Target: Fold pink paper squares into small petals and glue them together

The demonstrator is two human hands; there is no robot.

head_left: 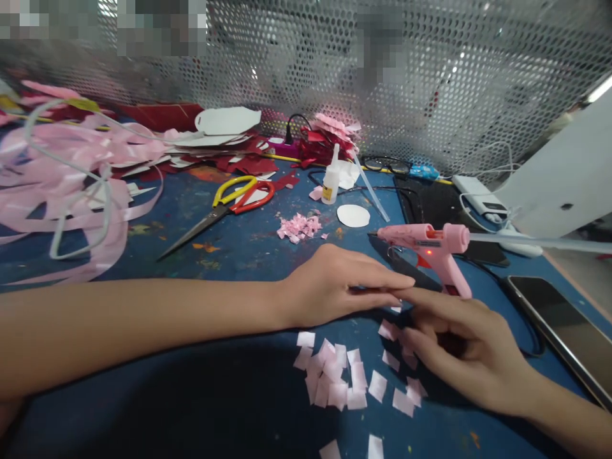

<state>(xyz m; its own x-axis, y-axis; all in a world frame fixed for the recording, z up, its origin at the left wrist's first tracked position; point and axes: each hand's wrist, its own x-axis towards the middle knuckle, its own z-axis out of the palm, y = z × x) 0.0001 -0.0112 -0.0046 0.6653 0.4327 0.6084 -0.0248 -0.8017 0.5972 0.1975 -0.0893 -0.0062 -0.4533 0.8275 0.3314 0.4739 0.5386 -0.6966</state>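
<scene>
My left hand (pixel 340 287) reaches across the table from the left, palm down, its fingers stretched out and holding nothing that I can see. Its fingertips meet the outstretched index finger of my right hand (pixel 471 347). The right thumb stands apart from that finger, while the other fingers curl underneath, partly hidden. A small pale paper piece (pixel 396 309) shows just below the meeting fingertips. Below the hands lie several small pink paper squares (pixel 337 394), some overlapping, some scattered towards the right hand. Beyond the right hand stands a pink glue gun (pixel 421 237) with its red light on.
Scissors (pixel 217 213) with yellow and red handles lie behind my left forearm. Near the middle are pink paper scraps (pixel 299 227), a white oval (pixel 353 215) and a small glue bottle (pixel 331 182). Pink ribbon (pixel 86 153) heaps at left; a phone (pixel 567 331) lies right.
</scene>
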